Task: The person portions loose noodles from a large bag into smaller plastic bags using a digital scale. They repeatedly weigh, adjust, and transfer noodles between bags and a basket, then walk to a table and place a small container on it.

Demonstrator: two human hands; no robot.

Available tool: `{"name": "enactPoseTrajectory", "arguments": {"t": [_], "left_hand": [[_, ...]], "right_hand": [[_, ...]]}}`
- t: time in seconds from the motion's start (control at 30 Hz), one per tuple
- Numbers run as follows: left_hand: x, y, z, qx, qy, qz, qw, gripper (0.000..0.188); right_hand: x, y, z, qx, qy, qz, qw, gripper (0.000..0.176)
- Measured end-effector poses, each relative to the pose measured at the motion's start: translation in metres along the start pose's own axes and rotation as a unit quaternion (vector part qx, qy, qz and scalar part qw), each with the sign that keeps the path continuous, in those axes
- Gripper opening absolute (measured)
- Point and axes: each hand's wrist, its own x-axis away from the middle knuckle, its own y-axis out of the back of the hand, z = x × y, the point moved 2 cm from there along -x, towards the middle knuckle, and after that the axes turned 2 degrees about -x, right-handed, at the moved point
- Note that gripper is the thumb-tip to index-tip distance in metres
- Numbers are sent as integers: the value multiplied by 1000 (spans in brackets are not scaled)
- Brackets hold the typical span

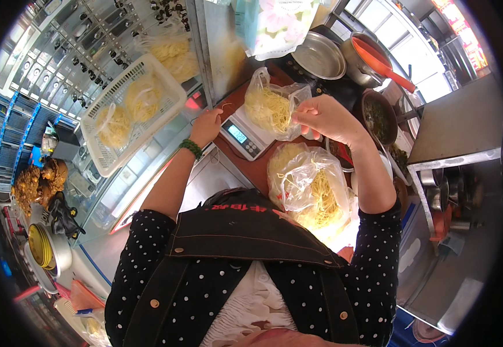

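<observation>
A clear plastic bag of yellow noodles (273, 110) rests on a digital kitchen scale (251, 141) with a lit display. My right hand (327, 119) is at the bag's right side, thumb and fingers bent close together over its edge. Whether they pinch the plastic or some noodles is hard to make out. Beside the scale's far left corner is my left hand (206, 126), its fingers curled and partly hidden. A thin pale strand (225, 104) shows just past its fingertips. Nearer to me sits a larger open plastic bag of noodles (320, 191).
A white plastic basket (136, 158) with bagged noodles stands on the glass counter at left. Behind the scale are a steel pan (319, 56) and a pot (357, 73) with an orange-handled utensil. A brown bowl (379, 117) of greens and a metal shelf (455, 126) are at right.
</observation>
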Motion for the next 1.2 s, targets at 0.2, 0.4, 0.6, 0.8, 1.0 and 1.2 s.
{"name": "enactPoseTrajectory", "arguments": {"t": [0.2, 0.4, 0.6, 0.8, 1.0, 1.2], "left_hand": [[-35, -25, -15, -151, 3, 143, 978, 41], [-65, -60, -11, -249, -3, 204, 947, 35], [-89, -86, 14, -272, 48, 208, 938, 33], [-107, -83, 16, -270, -14, 230, 935, 30], [-93, -17, -40, -235, -8, 133, 963, 20], [-43, 54, -138, 101, -81, 57, 990, 12]], "right_hand": [[-18, 7, 26, 130, 154, -174, 964, 21], [-59, -15, -17, 68, 164, -227, 958, 22], [-53, -47, -64, 264, 104, -122, 951, 31], [-50, -52, -91, 468, 13, -31, 883, 37], [-24, -50, -102, 510, -6, -18, 860, 13], [16, -30, -93, 389, 106, -151, 903, 9]]}}
